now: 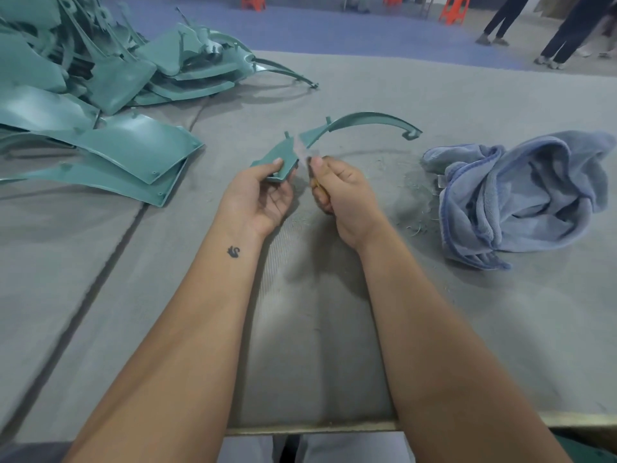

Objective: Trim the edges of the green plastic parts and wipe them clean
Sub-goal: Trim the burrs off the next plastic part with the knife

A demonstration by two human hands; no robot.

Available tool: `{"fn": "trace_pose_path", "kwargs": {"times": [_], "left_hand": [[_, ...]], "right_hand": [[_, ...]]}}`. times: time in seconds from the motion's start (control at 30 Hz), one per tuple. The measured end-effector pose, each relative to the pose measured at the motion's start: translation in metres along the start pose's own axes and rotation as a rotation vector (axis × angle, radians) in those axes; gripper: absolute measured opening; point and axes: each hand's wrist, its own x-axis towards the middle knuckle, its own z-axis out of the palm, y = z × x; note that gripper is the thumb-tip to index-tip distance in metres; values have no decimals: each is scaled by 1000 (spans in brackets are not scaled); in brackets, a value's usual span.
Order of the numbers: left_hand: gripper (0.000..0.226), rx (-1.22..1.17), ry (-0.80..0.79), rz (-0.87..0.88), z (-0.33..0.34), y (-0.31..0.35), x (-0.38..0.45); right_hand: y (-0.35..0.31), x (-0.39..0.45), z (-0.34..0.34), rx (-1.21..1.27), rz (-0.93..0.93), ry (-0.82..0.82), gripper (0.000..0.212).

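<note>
Trimming a green part over the grey table point(334, 329).

The left hand point(258, 195) grips the wide end of a curved green part point(364, 119) held above the table; the right hand point(337, 192) is curled round a small tool (blurred, I can't make it out) at its edge. A blue cloth point(521, 195) lies right, a heap of green parts point(100, 78) left.

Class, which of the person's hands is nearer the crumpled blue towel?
Right. The right hand lies just left of the crumpled blue towel; the left hand, holding the green plastic part, is farther left.
</note>
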Motion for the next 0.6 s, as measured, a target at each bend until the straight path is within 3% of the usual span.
{"fn": "trace_pose_path", "kwargs": {"times": [0.1, 0.27, 0.33, 0.43, 0.6], "left_hand": [[10, -3, -10, -9, -1, 0, -1], [16, -53, 14, 40, 2, -1, -1], [18, -57, 35, 46, 4, -2, -1], [18, -38, 51, 53, 5, -3, -1], [11, -23, 16, 20, 0, 0, -2]], "right_hand": [[-2, 1, -2, 87, 18, 78, 34], [-1, -4, -3, -70, 33, -204, 33], [-1, -4, -3, -119, 35, -239, 36], [1, -3, -2, -123, 23, -193, 41], [0, 1, -2, -32, 26, 29, 36]]}}
